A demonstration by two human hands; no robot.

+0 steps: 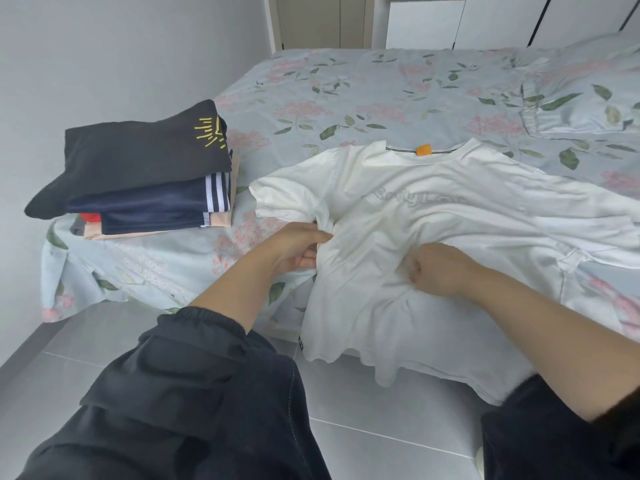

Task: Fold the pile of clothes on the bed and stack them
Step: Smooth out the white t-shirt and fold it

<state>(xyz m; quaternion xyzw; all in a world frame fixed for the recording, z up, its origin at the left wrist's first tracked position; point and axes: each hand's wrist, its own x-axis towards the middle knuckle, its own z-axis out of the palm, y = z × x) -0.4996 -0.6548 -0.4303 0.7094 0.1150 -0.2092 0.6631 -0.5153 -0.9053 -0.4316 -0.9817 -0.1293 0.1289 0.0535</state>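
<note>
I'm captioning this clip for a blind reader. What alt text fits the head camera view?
The left hand and right hand grip a white T-shirt spread on a floral bed, its hem hanging over the edge. A stack of folded dark clothes sits to its left.

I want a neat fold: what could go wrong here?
The white T-shirt hangs its hem over the bed edge, so it may slide toward the floor. The left hand and right hand bunch cloth at its middle; wrinkles could get folded in. The folded stack sits near the bed corner, its black top piece overhanging, and might topple.
</note>
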